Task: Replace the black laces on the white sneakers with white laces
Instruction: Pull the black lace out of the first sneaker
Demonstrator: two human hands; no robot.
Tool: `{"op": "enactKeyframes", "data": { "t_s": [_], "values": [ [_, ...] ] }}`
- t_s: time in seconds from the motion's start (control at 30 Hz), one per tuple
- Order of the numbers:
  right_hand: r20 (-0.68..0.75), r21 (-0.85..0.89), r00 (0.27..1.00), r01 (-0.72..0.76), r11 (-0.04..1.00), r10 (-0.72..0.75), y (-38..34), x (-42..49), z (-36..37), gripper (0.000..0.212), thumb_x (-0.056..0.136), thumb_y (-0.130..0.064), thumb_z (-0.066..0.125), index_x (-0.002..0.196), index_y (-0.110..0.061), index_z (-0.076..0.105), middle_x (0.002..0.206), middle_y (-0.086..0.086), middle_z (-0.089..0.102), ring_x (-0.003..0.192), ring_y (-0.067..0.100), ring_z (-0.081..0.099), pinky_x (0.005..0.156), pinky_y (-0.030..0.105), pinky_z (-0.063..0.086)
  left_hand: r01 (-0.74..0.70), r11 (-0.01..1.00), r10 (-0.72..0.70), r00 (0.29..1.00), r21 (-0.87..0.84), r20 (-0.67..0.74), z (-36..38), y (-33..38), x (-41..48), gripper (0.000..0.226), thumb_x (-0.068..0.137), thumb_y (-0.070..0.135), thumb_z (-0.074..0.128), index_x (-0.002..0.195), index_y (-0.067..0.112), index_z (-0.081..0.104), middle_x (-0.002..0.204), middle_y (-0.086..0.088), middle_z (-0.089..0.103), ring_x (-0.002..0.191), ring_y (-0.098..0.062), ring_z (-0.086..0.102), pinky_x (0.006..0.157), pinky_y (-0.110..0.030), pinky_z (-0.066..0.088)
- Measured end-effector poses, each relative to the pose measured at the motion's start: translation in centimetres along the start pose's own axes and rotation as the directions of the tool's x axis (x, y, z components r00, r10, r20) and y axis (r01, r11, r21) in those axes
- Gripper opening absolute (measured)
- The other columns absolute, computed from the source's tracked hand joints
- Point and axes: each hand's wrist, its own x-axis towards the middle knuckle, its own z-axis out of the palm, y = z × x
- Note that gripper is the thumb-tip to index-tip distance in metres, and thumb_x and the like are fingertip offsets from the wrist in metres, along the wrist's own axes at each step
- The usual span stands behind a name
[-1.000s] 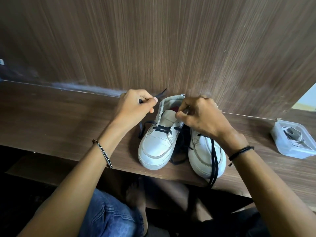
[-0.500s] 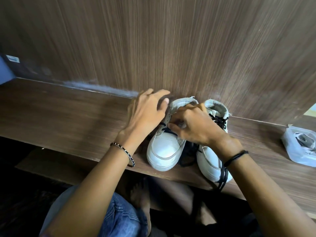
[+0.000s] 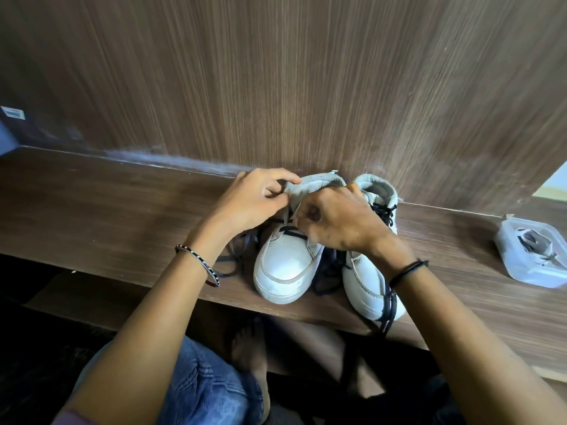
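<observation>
Item: left sneaker [image 3: 285, 265], white, on desk [image 3: 107, 210]. Light, with a soft collar. Black lace [image 3: 290, 231]: limp and thin, best taken near an eyelet. Left hand [image 3: 248, 200] pinches the collar; right hand [image 3: 340, 222], curled, apparently pinches the lace.

The right hand [image 3: 340, 222] covers the upper eyelets of the left sneaker [image 3: 285, 271]; what its fingertips pinch is hidden. Its wrist masks the middle of the right sneaker [image 3: 368, 289]. The plastic box [image 3: 534, 256], at the right, is cut by the edge, its contents blurred. The far-left label [image 3: 13, 112] is illegible.
</observation>
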Motion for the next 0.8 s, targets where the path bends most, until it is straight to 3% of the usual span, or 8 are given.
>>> {"op": "enactKeyframes", "data": {
  "t_s": [0.13,0.17,0.23,0.37,0.47,0.6,0.7,0.8],
  "values": [
    [-0.085,-0.127,0.992,-0.107,0.986,0.096,-1.3,-0.5,0.4,0.016,0.09,-0.025,0.053,0.083,-0.015,0.063,0.087,0.006,0.072,0.09,0.031,0.065,0.095,0.04,0.032,0.005,0.999,-0.004,1.0,-0.04,0.028,0.1,-0.5,0.4,0.033,0.09,0.025,0.064,0.113,0.048,0.067,0.094,-0.015,0.072,0.09,-0.028,0.067,0.107,-0.044,0.048],
    [-0.158,-0.17,0.984,-0.114,0.979,0.087,-2.0,-0.7,0.6,0.011,0.088,-0.021,0.058,0.08,-0.014,0.057,0.083,0.01,0.071,0.084,0.035,0.066,0.093,0.042,0.036,0.0,0.999,0.001,1.0,-0.045,0.028,0.1,-0.6,0.5,0.034,0.088,0.027,0.062,0.113,0.049,0.066,0.094,-0.017,0.072,0.089,-0.03,0.067,0.106,-0.037,0.049],
    [-0.336,-0.163,0.941,-0.107,0.981,0.047,-2.6,-0.6,1.0,0.009,0.078,-0.008,0.069,0.079,-0.01,0.06,0.069,0.017,0.066,0.064,0.039,0.067,0.085,0.049,0.045,-0.002,0.999,0.003,1.0,-0.053,0.028,0.3,-0.8,0.7,0.034,0.087,0.028,0.061,0.113,0.049,0.066,0.093,-0.018,0.072,0.082,-0.028,0.064,0.109,-0.043,0.044],
    [-0.125,-0.219,0.99,-0.096,0.971,0.07,-1.7,-0.3,1.3,0.029,0.092,-0.023,0.053,0.118,-0.01,0.057,0.092,0.008,0.074,0.092,0.036,0.069,0.098,0.04,0.03,-0.019,0.999,0.019,1.0,-0.046,0.005,0.3,-0.7,0.7,0.035,0.092,0.02,0.063,0.115,0.045,0.066,0.088,-0.015,0.074,0.088,-0.035,0.068,0.108,-0.041,0.046],
    [-0.099,-0.108,0.995,-0.011,0.994,0.0,-0.8,-0.1,1.1,0.019,0.094,-0.034,0.058,0.11,-0.03,0.068,0.093,-0.005,0.075,0.099,0.024,0.067,0.097,0.034,0.028,-0.035,0.997,0.036,0.999,-0.062,0.005,0.2,-0.7,0.7,0.034,0.092,0.016,0.062,0.118,0.037,0.069,0.087,-0.02,0.072,0.074,-0.018,0.055,0.101,-0.032,0.048],
    [-0.057,-0.163,0.998,0.025,0.986,-0.034,-0.8,-0.1,1.1,0.019,0.094,-0.032,0.057,0.102,-0.029,0.074,0.094,-0.004,0.074,0.096,0.025,0.067,0.102,0.037,0.027,-0.054,0.996,0.054,0.999,-0.069,0.004,0.3,-0.8,0.7,0.035,0.092,0.015,0.061,0.118,0.035,0.07,0.082,-0.022,0.07,0.072,-0.014,0.048,0.079,-0.027,0.043],
    [-0.261,-0.239,0.963,-0.002,0.971,-0.062,-1.3,-0.3,1.7,0.005,0.076,-0.01,0.072,0.079,-0.009,0.068,0.068,0.01,0.07,0.059,0.034,0.067,0.087,0.042,0.045,-0.055,0.995,0.055,0.998,-0.077,-0.009,0.2,-0.7,0.7,0.034,0.092,0.014,0.062,0.118,0.033,0.071,0.079,-0.021,0.069,0.07,-0.014,0.046,0.075,-0.025,0.041],
    [-0.39,-0.281,0.917,-0.039,0.959,-0.077,-2.2,-0.8,1.8,0.034,0.041,0.009,0.077,0.064,-0.003,0.056,0.048,0.01,0.055,0.032,0.026,0.051,0.064,0.039,0.054,-0.064,0.995,0.063,0.998,-0.072,-0.015,0.1,-0.6,0.6,0.033,0.093,0.014,0.062,0.12,0.031,0.072,0.07,-0.014,0.069,0.066,-0.016,0.046,0.077,-0.026,0.041]
  ]
}}
